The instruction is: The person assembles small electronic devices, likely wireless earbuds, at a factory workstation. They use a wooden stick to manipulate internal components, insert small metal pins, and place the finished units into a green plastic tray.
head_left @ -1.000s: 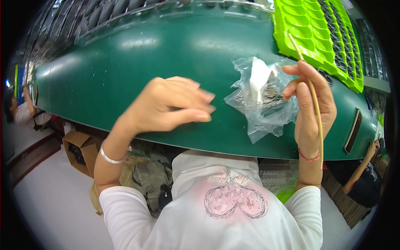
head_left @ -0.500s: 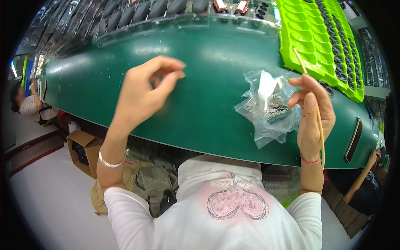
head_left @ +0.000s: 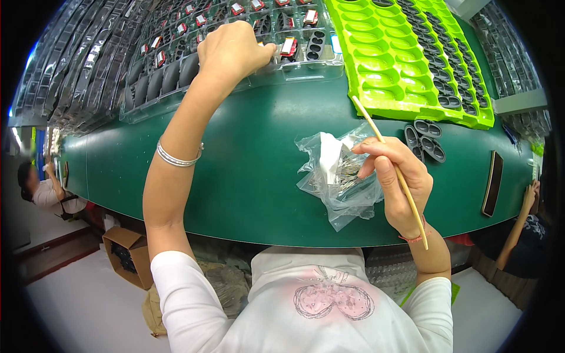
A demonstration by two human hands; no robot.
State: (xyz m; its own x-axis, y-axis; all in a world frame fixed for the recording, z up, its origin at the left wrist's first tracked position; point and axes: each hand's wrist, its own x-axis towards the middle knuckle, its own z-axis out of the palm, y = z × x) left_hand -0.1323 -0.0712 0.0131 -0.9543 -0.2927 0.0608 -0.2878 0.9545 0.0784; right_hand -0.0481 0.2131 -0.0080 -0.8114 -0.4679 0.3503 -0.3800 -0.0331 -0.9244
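Plainly, left arm (head_left: 176,194): reaching far forward over the green surface (head_left: 253,176), elbow only slightly bent, silver bangle (head_left: 178,160) at the wrist.
Left hand (head_left: 231,54): back upward above the clear tray (head_left: 303,75), thumb extended rightward beside a red-and-white piece (head_left: 288,47).
Left fingers: hidden behind the hand; cannot tell whether they grasp anything.
Right arm (head_left: 434,259): forearm short and raised, red cord (head_left: 415,238) at the wrist.
Right hand (head_left: 406,191): near the plastic bag (head_left: 347,212), fingers half-curled, thumb and index tips apart, keeping hold of a stick (head_left: 404,184).
Stick: slanted across the hand, upper tip near the lime tray (head_left: 424,112).
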